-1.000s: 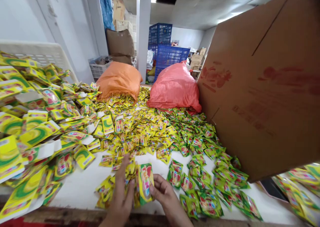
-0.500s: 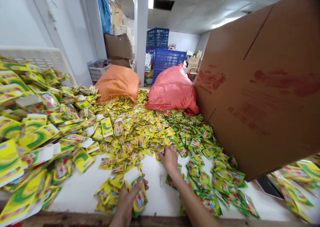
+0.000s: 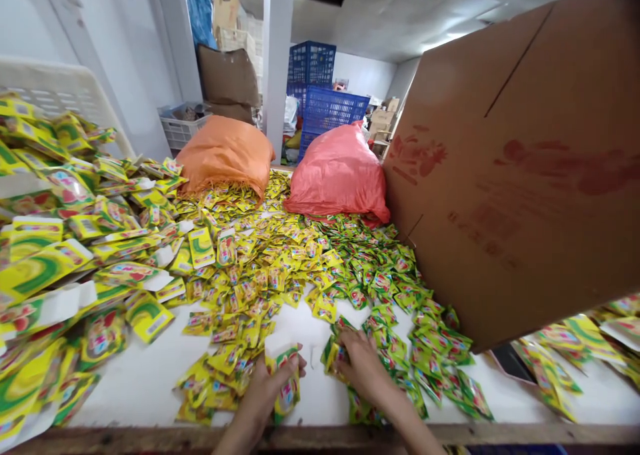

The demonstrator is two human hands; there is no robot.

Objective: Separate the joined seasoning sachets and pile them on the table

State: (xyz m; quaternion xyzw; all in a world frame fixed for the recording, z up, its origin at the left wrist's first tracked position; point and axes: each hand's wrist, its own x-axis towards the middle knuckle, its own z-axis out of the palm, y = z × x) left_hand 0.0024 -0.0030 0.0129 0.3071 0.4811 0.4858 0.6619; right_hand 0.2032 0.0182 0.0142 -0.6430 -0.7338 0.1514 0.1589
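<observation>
Lettering (image 3: 289,387) on the held box (image 3: 285,401) and red print (image 3: 419,153) on the carton (image 3: 510,175) are unreadable.

The small carton (image 3: 287,395), yellow and green with bright lettering on its face, sits gripped in the left hand (image 3: 265,385), tilted, its white end flap (image 3: 280,345) raised at the far end (whatever is inside is hidden). To its right, apart from it, a shiny green sachet (image 3: 330,353) lies partly covered under the right hand (image 3: 364,365), beside other loose green sachets (image 3: 395,348) in an overlapping heap.
</observation>
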